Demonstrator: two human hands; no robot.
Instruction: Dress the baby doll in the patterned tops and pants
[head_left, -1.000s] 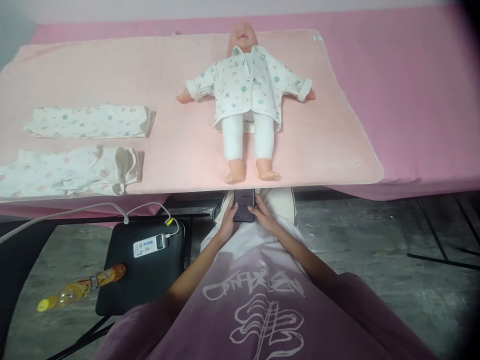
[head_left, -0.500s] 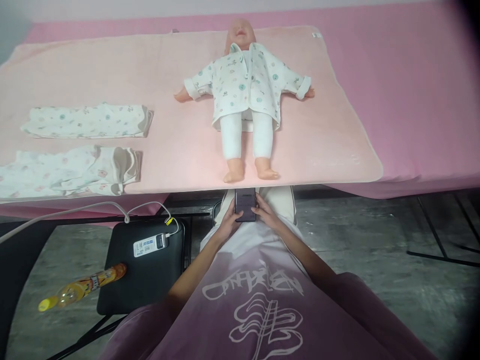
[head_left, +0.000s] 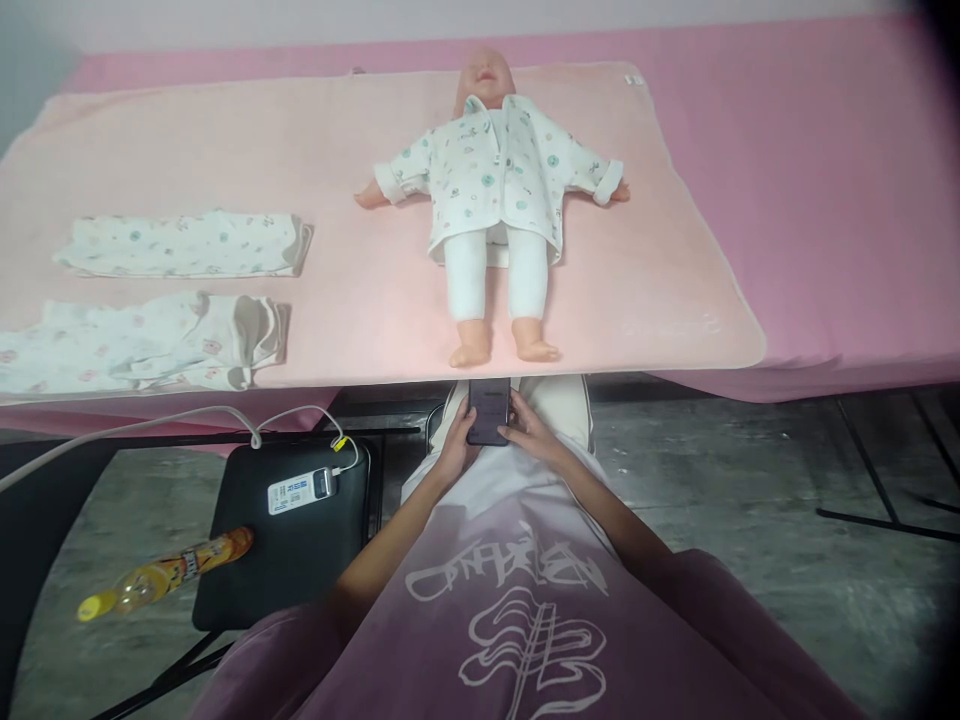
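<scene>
A dark smartphone (head_left: pixel 489 412) is held low over my lap, just below the table's front edge. My left hand (head_left: pixel 456 445) grips its left side, and my right hand (head_left: pixel 531 430) holds the right side with the thumb across the lower screen. Beyond it a baby doll (head_left: pixel 487 75) lies on its back with arms spread. The doll wears a white patterned jacket (head_left: pixel 495 185) and white leggings (head_left: pixel 465 280); its feet point toward me. Neither hand touches the doll.
Two folded patterned garments (head_left: pixel 184 245) (head_left: pixel 142 345) lie at left on the peach blanket (head_left: pixel 360 300), over a pink sheet (head_left: pixel 825 200). Left of me a black stool (head_left: pixel 300 560) bears a white cabled device (head_left: pixel 300 492) and a yellow-capped drink bottle (head_left: pixel 161 578).
The view has shifted slightly, so the doll and clothes sit a little lower and further right. My right thumb has moved left across the phone's lower screen.
</scene>
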